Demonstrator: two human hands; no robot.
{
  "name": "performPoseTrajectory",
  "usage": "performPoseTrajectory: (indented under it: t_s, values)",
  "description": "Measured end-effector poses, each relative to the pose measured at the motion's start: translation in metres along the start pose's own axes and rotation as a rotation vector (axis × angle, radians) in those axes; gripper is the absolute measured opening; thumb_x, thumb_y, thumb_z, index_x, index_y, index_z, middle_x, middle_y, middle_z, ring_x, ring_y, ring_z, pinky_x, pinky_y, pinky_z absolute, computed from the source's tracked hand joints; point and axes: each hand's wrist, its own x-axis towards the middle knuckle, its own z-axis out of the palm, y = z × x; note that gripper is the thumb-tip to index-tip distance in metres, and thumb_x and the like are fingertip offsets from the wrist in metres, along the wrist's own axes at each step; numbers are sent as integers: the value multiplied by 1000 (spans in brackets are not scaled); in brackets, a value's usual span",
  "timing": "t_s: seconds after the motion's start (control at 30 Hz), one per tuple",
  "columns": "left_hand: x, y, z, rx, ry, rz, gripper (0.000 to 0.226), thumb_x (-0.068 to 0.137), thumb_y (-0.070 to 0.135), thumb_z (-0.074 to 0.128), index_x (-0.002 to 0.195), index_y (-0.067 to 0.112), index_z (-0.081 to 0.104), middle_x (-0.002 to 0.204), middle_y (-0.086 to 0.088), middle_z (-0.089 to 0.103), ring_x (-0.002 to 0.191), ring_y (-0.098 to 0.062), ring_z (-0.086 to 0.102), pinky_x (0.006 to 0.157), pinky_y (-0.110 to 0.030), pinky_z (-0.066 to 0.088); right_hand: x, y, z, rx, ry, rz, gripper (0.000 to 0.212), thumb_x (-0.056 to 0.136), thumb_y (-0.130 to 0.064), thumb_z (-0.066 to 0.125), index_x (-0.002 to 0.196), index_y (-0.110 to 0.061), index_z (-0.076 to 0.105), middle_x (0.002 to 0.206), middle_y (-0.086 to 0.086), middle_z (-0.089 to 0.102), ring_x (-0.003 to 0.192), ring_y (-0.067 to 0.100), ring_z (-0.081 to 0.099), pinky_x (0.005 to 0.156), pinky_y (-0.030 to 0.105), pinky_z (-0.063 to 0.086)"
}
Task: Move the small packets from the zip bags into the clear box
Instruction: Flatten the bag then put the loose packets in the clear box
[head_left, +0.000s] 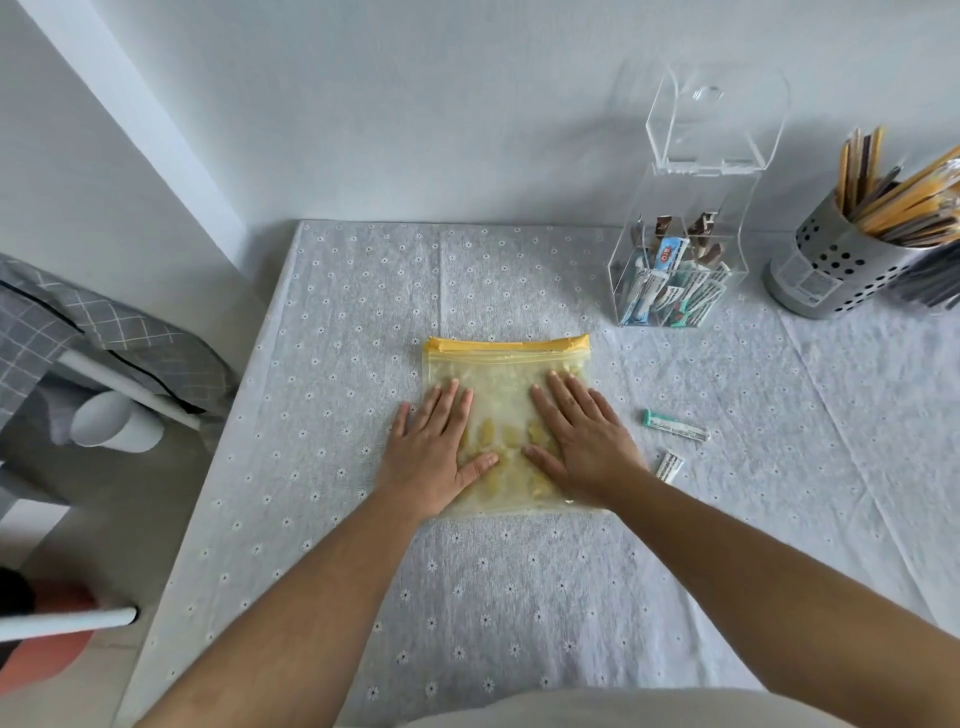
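Both our left hand (434, 457) and right hand (582, 447) press straight, slightly spread fingers (451, 397) flat on the limp yellow-zipped clear plastic bag (506, 379). Light, slippery film, we judge: pinch its stiffer zip strip (506, 345) just beyond our fingertips. The clear acrylic box (675, 270) stands farther beyond, rightward.

Pressing flat on the yellow-topped zip bag (506, 415) at frame centre with left hand (434, 457) and right hand (584, 441), straight fingers (558, 388) spread; upper right, clear box (691, 208) holding packets (670, 291).
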Motion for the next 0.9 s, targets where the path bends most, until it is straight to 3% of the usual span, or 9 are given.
performPoseTrajectory:
  t_s: [0.13,0.2,0.27,0.37,0.6,0.73,0.9]
  values:
    - [2,4,-11,-30,-74,-13,86,84,73,14,146,25,-21,156,3,-24,145,-17,-18,119,-46,-5,1,1,-9,26,-82,-14,84,82,-73,4,151,-27,-7,158,-2,-15,146,15,-12,119,35,-2]
    - [2,9,-20,-73,-70,-27,82,90,66,26,150,22,-9,159,0,-15,147,-19,-11,119,-44,-3,-4,10,-20,169,-65,19,76,86,-66,14,151,-27,12,161,-4,6,149,15,6,120,36,10]
    - [0,20,-28,-110,1,-17,73,94,57,33,151,20,6,160,-2,-4,148,-19,-3,119,-41,1,-14,24,-31,322,66,108,55,95,-49,36,144,-25,35,155,-4,29,143,17,27,115,36,25]
    - [-3,46,-34,-135,49,68,64,96,49,37,149,19,20,160,-3,3,147,-19,2,120,-38,6,-37,52,-38,419,195,275,36,96,-31,47,130,-20,52,141,0,49,130,20,42,105,34,36]
    - [2,125,-37,-192,31,224,54,94,42,45,143,21,33,157,-1,18,146,-18,8,119,-36,9,-74,110,-31,367,126,377,35,93,-32,54,125,-18,58,135,1,53,124,21,47,103,33,38]
    - [4,163,-30,-157,17,192,56,91,49,49,138,22,40,155,0,24,145,-18,12,116,-36,11,-71,120,-32,325,127,307,31,90,-35,57,119,-22,62,130,-3,55,120,21,48,98,34,43]
    - [1,200,-18,-124,70,45,41,84,51,57,112,21,54,147,4,35,141,-17,21,113,-34,18,-63,128,-41,236,90,187,14,89,-30,59,99,-21,63,113,-3,60,107,19,53,90,32,43]
